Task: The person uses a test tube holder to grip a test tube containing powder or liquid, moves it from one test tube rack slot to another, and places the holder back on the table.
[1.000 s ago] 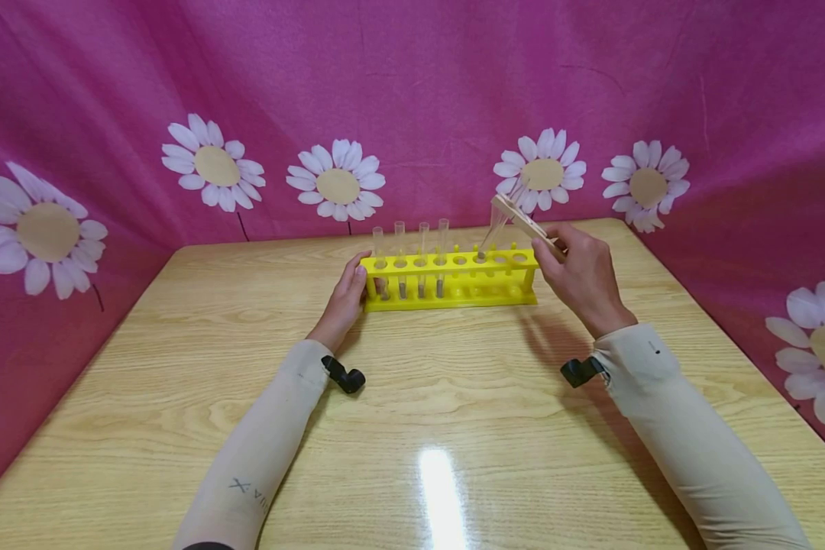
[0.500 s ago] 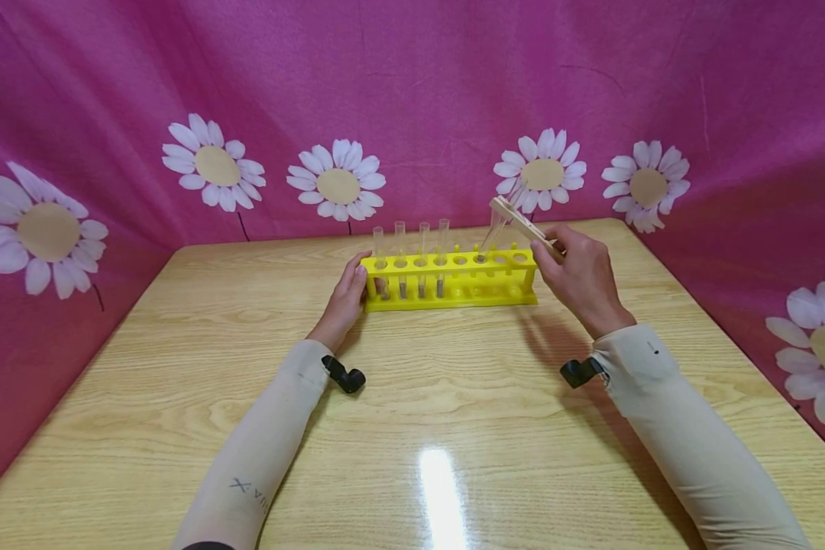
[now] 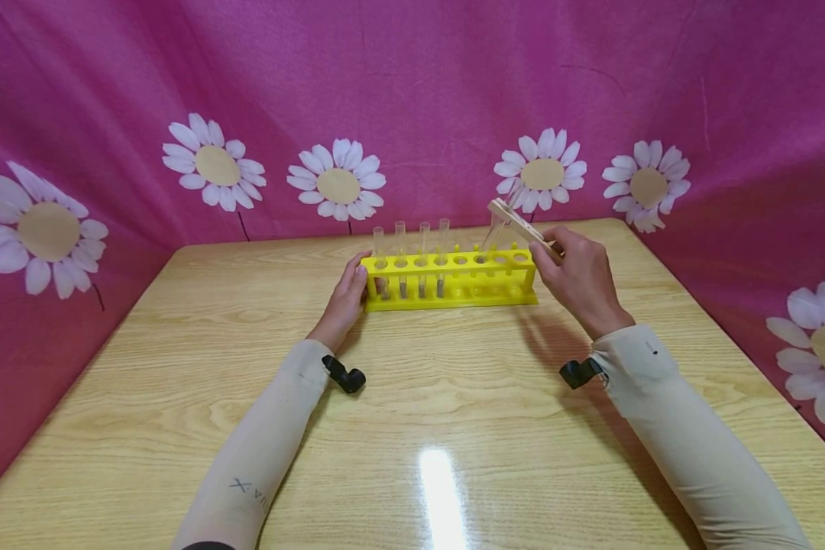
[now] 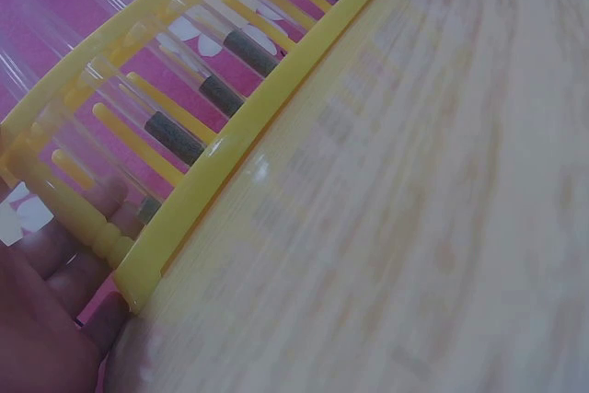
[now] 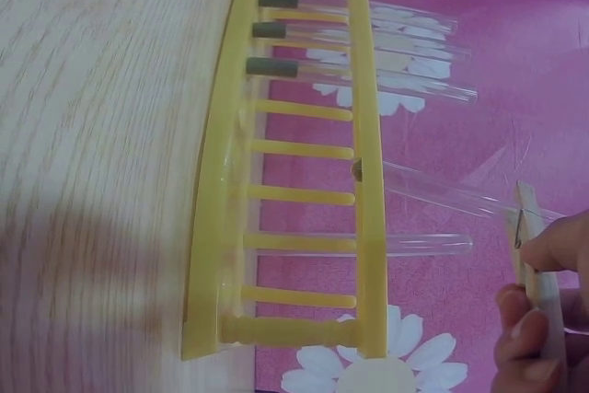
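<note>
A yellow test tube rack (image 3: 454, 304) stands on the table. Its left end is held by my left hand (image 3: 347, 294), with fingers behind the end post (image 4: 74, 204). Several glass test tubes (image 3: 443, 237) with dark grey contents stand upright in its left holes. Near the right end, my right hand (image 3: 580, 275) pinches a wooden test tube holder (image 3: 519, 221). The holder clamps a tilted glass test tube (image 5: 442, 189), whose dark lower end sits at a hole in the upper bar. In the right wrist view, another clear tube (image 5: 428, 244) stands beyond it.
The wooden table (image 3: 412, 397) extends in front of the rack. A pink cloth with daisies (image 3: 426, 114) hangs behind and along both sides. Black wrist cameras (image 3: 580, 373) sit on both beige sleeves. Yellow pegs (image 5: 299, 149) line the rack's back.
My right hand, the wooden holder and its tilted test tube have shifted very slightly down and left. The left hand and rack look the same.
</note>
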`<action>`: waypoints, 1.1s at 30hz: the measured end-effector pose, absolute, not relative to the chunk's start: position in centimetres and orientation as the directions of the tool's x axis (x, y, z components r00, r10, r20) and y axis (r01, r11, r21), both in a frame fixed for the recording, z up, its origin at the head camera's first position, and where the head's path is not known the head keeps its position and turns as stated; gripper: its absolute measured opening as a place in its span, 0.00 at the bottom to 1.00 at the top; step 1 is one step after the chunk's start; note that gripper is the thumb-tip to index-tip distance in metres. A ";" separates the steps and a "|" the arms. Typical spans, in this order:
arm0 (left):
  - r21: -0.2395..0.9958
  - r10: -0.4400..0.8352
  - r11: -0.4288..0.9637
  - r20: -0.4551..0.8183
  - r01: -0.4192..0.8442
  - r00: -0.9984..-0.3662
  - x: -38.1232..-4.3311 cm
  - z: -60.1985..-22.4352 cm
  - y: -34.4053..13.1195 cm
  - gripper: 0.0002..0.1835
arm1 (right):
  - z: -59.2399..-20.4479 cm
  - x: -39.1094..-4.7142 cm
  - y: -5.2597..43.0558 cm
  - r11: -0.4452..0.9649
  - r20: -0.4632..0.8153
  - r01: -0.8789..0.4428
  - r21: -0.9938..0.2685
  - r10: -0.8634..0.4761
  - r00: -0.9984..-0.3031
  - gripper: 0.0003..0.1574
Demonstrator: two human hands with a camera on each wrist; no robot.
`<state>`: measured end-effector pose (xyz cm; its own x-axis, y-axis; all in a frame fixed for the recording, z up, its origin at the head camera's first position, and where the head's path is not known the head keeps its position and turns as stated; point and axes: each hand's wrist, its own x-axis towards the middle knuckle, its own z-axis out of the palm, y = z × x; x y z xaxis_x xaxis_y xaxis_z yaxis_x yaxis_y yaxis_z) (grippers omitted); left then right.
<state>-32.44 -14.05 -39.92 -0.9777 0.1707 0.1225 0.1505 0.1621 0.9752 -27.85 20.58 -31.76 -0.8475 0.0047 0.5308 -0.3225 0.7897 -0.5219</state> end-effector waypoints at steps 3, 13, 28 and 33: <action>0.978 0.178 0.159 0.103 0.132 -0.979 -31.9 -39.0 -14.0 0.26 | -31.7 -27.8 20.5 0.789 0.528 -0.324 -0.522 0.000 -0.849 0.19; 0.978 0.171 0.162 0.102 0.130 -0.980 -32.2 -39.5 -14.1 0.27 | -31.8 -27.8 20.4 0.799 0.520 -0.319 -0.510 -0.009 -0.854 0.20; 0.976 0.173 0.159 0.121 0.149 -0.977 -32.5 -40.0 -14.1 0.28 | -32.0 -27.8 20.3 0.797 0.508 -0.329 -0.506 -0.033 -0.861 0.18; 0.979 0.188 0.155 0.104 0.135 -0.977 -31.6 -38.7 -14.0 0.26 | -32.0 -27.8 20.1 0.796 0.504 -0.332 -0.506 -0.039 -0.863 0.19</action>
